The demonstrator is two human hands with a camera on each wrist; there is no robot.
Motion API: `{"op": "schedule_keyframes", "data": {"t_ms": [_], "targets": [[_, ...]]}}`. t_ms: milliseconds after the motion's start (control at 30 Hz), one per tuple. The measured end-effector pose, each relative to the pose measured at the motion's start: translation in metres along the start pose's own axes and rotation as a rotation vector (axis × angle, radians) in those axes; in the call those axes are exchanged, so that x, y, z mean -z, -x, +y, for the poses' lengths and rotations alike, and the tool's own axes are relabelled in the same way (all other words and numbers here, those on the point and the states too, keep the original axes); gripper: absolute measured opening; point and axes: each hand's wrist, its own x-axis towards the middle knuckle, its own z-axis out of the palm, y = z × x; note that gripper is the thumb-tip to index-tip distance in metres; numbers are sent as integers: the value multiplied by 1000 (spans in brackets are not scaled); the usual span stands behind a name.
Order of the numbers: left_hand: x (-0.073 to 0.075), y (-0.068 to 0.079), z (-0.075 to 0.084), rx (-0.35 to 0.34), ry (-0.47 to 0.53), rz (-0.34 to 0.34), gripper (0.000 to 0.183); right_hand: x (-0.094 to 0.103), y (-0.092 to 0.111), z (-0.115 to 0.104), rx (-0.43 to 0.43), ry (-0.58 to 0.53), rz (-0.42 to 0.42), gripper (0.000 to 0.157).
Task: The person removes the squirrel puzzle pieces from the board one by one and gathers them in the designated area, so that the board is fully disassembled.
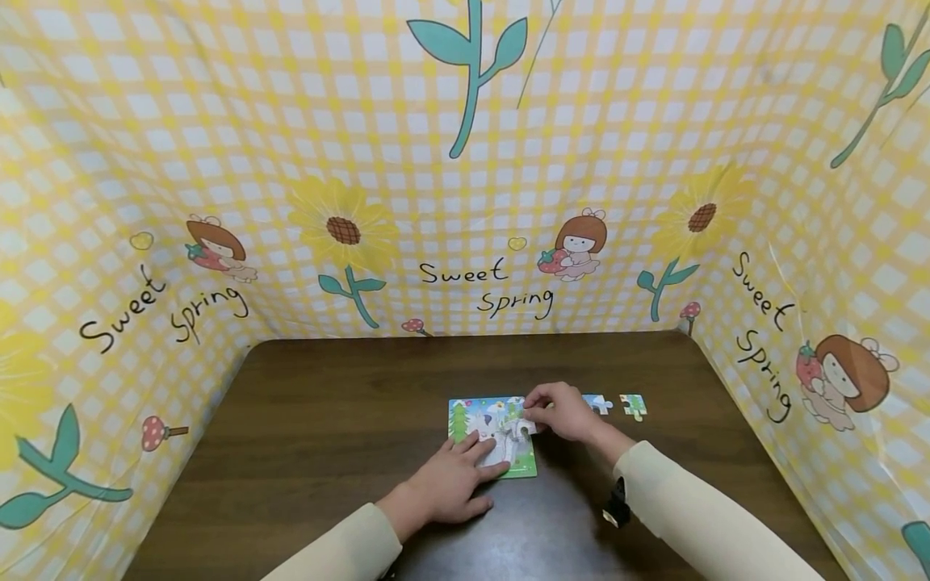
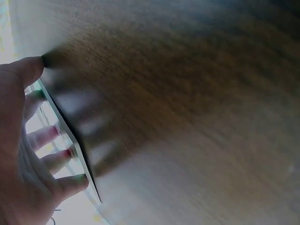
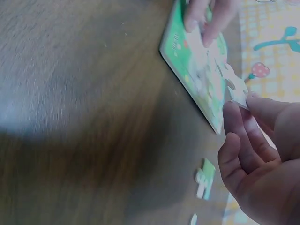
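A jigsaw puzzle board (image 1: 526, 465) with green trees, a pale animal figure and a blue sky lies on the table. My left hand (image 1: 449, 482) rests on its lower left part, fingers spread; in the left wrist view the fingertips (image 2: 75, 183) press on the board near its edge, with the thumb (image 2: 35, 68) at its side. Over the board's right part, my right hand (image 1: 565, 411) pinches a puzzle piece (image 3: 238, 90) between thumb and fingers. The held piece is tilted and overlaps the board in the right wrist view.
Two loose puzzle pieces lie right of the board: a blue and white one (image 1: 600, 403), partly behind my right hand, and a green one (image 1: 634, 406) farther right. The dark wooden table (image 1: 327, 403) is enclosed by a yellow checked cloth (image 1: 465, 202) at the back and sides.
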Motion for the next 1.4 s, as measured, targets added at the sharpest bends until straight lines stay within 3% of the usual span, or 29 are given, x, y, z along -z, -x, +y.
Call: {"op": "schedule_keyframes", "data": {"t_ms": [233,733,1400], "targets": [[-2,0,0,3,13,1,59,31,17,16,-27,-40,22,9],[-3,1,0,-9,26,26,59,94,72,63,-199,-32,58,19],[-5,3,-1,-4,41,34,59,123,99,98,-312,94,84,12]]}}
